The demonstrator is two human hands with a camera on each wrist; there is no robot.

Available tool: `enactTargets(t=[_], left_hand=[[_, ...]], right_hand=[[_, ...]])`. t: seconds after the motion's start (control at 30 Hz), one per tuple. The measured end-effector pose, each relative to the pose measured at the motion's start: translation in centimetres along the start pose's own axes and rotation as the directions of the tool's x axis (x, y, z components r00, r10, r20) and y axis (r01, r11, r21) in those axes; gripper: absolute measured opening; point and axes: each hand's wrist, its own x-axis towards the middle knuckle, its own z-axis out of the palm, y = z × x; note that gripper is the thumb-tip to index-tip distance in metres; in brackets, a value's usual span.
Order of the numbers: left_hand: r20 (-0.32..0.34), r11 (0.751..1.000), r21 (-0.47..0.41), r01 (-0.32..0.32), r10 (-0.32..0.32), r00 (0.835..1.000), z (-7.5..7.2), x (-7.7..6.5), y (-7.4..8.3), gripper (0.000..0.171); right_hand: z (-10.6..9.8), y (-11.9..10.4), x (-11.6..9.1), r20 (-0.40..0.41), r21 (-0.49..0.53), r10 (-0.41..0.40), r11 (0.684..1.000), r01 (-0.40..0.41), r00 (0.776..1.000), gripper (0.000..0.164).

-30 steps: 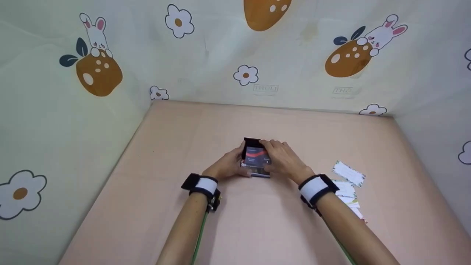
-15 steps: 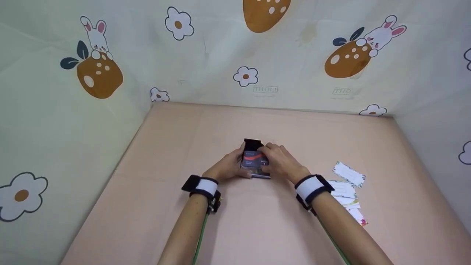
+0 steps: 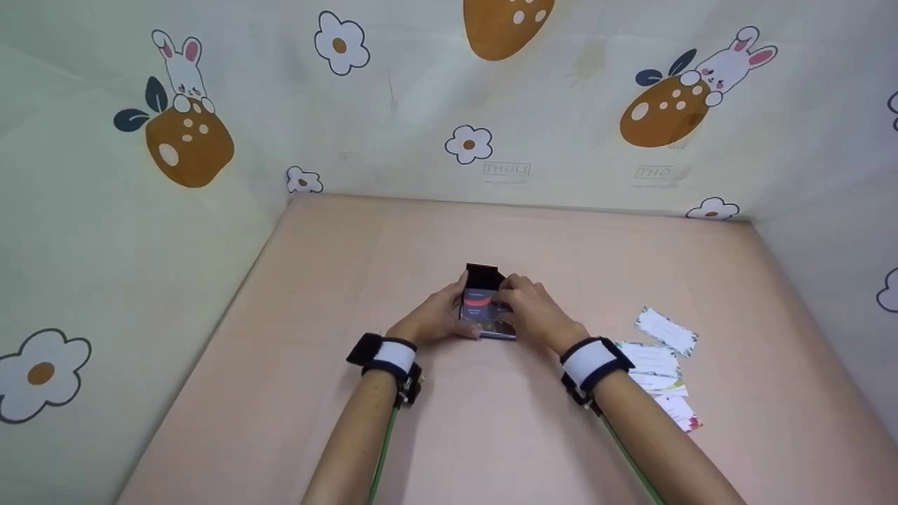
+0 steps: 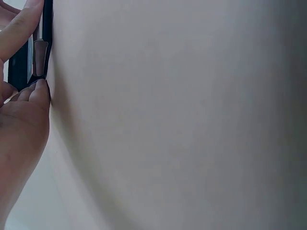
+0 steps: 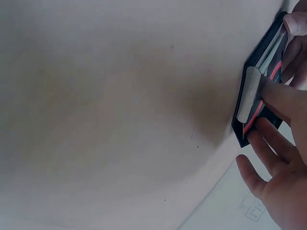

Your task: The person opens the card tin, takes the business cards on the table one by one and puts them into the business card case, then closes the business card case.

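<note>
A black card case stands with its lid up in the middle of the table, in the head view. Inside lie dark cards with a red stripe. My left hand grips the case's left side, thumb at the near edge. At the right side, my right hand pinches the top dark card between thumb and fingers, partly covering it. The right wrist view shows the thumb against the striped card, beside a silvery tab. From the left wrist, the case appears edge-on.
Several white cards with printed borders lie loosely overlapping on the pink tabletop, right of the right forearm. A patterned cloth wall rises behind the table and along both sides. Each wrist wears a strapped band with a green cable.
The right hand has shifted slightly left and nearer, its fingers drawing in from the case's upper corner onto the card. The dark card has slid down a little. The left hand stays put.
</note>
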Motion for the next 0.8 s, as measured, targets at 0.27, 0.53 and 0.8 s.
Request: enactTargets(t=[0.27,0.53,0.8], left_hand=[[0.001,1.0,-0.002,0.007,-0.007,1.0,0.1,-0.1,-0.3,0.118],[-0.009,1.0,-0.01,0.009,-0.009,1.0,0.0,-0.1,-0.4,0.116],[0.002,1.0,0.014,-0.007,0.007,1.0,0.0,0.1,-0.2,0.116]], right_hand=[[0.7,-1.1,-0.8,0.043,-0.065,0.018,0.998,-0.016,0.999,0.044],[1.0,-1.6,-1.3,0.055,-0.108,0.008,0.994,-0.002,0.998,0.046],[0.8,-1.8,-2.1,0.098,-0.087,0.013,0.996,-0.005,0.995,0.05]])
